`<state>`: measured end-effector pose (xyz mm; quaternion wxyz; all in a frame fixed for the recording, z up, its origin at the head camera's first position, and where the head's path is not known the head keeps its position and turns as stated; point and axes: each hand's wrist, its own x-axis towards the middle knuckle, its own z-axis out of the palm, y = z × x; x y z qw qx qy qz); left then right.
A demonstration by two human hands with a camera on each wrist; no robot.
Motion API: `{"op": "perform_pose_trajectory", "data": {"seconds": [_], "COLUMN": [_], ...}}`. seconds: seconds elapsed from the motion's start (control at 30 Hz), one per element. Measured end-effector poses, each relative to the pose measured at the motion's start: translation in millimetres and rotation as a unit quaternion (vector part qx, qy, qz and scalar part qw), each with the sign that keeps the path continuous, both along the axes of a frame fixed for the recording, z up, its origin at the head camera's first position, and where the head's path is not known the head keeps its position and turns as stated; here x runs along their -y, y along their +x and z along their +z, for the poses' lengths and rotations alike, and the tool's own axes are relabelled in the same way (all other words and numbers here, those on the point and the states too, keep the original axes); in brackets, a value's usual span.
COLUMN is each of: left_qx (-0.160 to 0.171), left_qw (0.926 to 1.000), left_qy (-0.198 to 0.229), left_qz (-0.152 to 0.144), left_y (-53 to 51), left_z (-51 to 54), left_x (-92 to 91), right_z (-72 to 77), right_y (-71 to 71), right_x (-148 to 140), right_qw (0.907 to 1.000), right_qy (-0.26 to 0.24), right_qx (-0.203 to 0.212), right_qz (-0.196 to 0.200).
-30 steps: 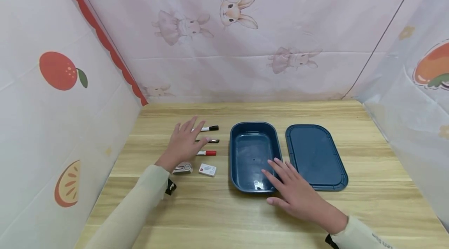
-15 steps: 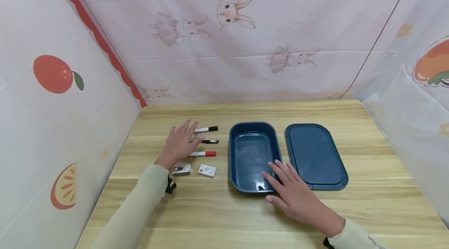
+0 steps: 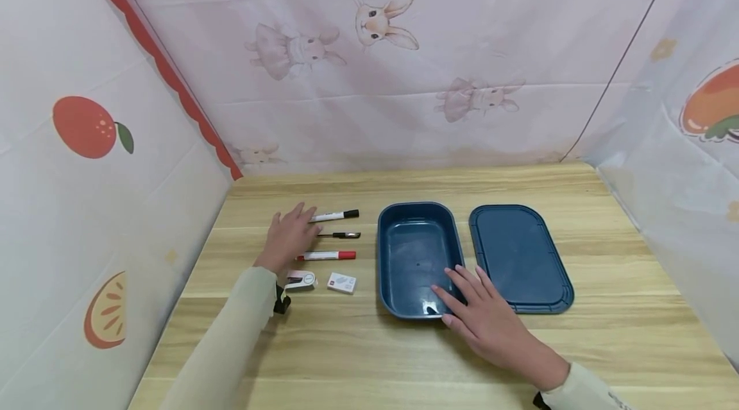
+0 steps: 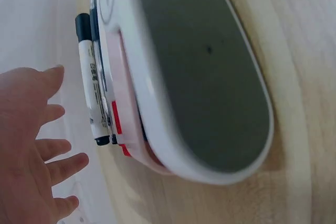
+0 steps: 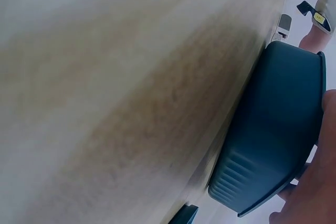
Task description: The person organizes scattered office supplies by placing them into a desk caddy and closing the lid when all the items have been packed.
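Note:
My left hand (image 3: 287,240) hovers at the left ends of a black-capped white marker (image 3: 335,216) and a thin black pen (image 3: 346,235). Its fingers are spread and hold nothing in the left wrist view. A red-capped marker (image 3: 326,256) lies nearer me. Below it are a small rounded white-and-pink case (image 3: 301,280), large in the left wrist view, and a small white printed box (image 3: 342,283). At the near right corner of a deep blue plastic box (image 3: 418,256), my right hand (image 3: 491,320) rests its outstretched fingers on the rim.
The flat blue lid (image 3: 522,256) lies to the right of the box. A wooden tabletop (image 3: 358,358) carries everything, with fabric screens behind and at both sides. A rabbit-print curtain (image 3: 433,63) hangs along the table's far edge.
My left hand has drawn back to the left, uncovering more of the pen and markers. The right hand stays at the blue box's corner, having barely shifted.

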<state>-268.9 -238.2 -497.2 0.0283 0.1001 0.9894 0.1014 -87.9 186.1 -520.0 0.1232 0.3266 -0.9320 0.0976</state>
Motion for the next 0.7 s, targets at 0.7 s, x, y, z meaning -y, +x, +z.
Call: {"op": "perform_pose_trajectory", "data": {"seconds": [0.7], "left_qx": [-0.032], "left_qw": [0.9994], "left_qy": [-0.015], "left_qz": [-0.003], "left_y": [-20.0], "left_z": [-13.7], "left_x": [19.3], "right_z": [-2.4], "right_y": [0.1], "right_x": [0], "right_qw": [1.0], "right_qy": [-0.003], "right_qx": [0.006], "right_qz": [-0.002]}}
